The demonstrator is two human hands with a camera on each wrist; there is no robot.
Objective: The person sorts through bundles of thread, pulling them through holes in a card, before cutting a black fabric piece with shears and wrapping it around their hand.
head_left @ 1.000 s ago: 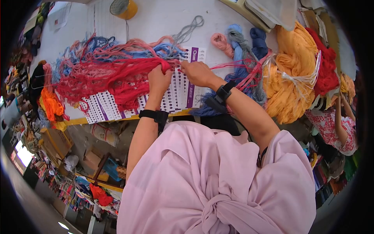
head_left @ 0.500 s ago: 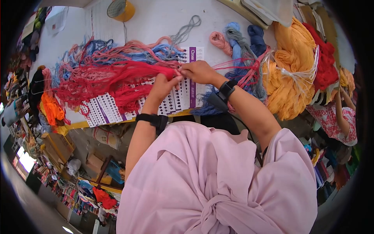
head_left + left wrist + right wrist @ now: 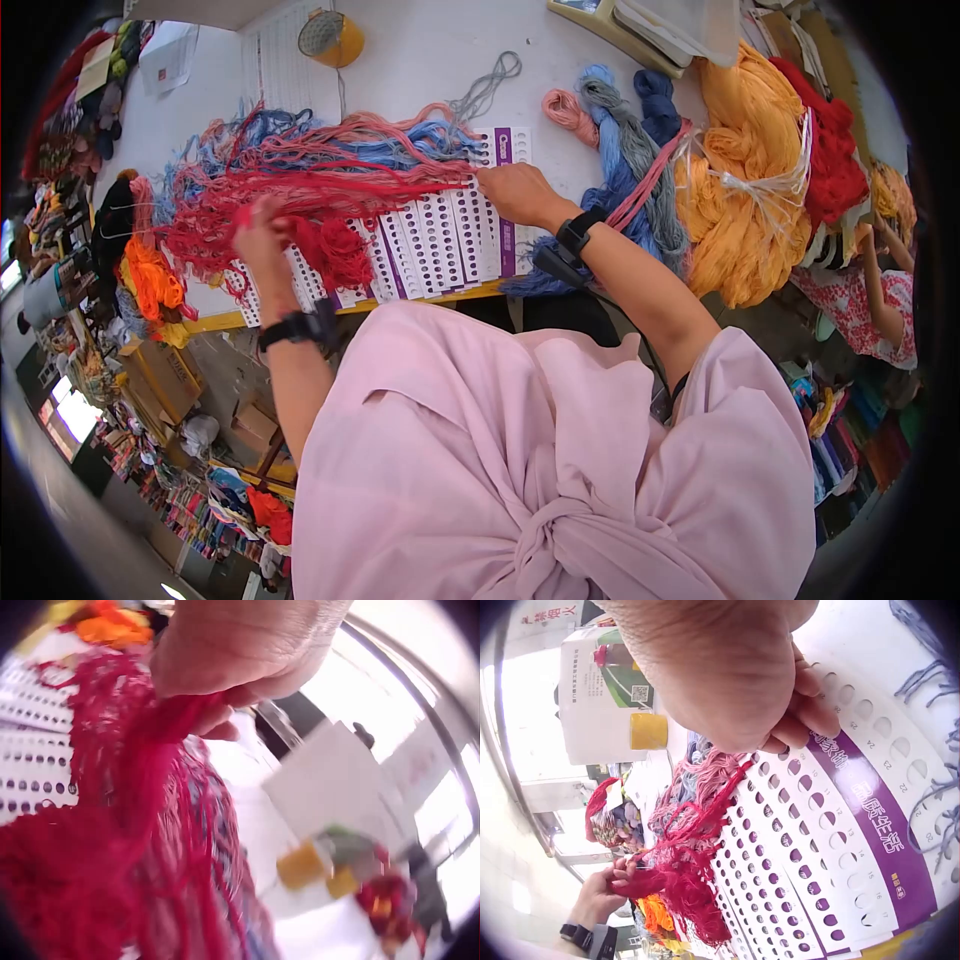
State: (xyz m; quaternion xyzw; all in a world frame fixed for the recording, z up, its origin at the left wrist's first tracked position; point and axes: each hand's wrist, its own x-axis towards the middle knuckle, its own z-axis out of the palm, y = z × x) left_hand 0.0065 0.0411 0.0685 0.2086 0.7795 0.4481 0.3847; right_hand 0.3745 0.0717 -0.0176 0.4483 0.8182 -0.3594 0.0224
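Yarn (image 3: 142, 802), red, gripped in left hand (image 3: 240, 649) and reaching toward right hand (image 3: 518, 193), that hand's hold unclear

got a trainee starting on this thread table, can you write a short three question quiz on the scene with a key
1. True or false: the left grip holds red thread.
2. Which is nearer the right grip: (a) the purple-striped card or (b) the golden-yellow skein?
3. Fill in: the punched cards lie partly ____ the threads.

Key: 1. True. 2. a. 3. Under.
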